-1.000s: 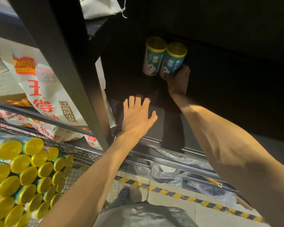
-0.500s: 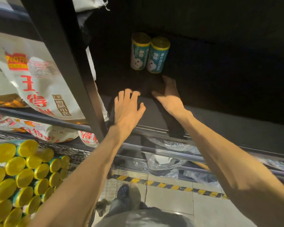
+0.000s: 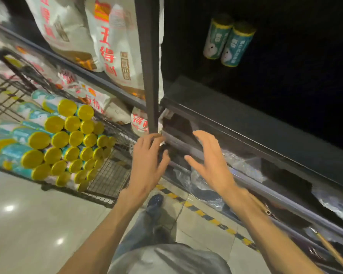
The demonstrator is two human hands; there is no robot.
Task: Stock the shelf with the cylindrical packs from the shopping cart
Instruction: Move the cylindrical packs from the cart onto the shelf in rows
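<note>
While only two cylindrical packs stand deep on the dark shelf, many wait in the shopping cart beside its left corner. Left hand and right hand hover before the shelf's front edge, fingers spread, holding nothing.

Much stayed dark, blurred or cropped

My shelf sank into black behind the two packs, whose print was too dim to read. My left hand and right hand smeared with motion. The cart and its stacked packs ran off the frame's left edge.
</note>
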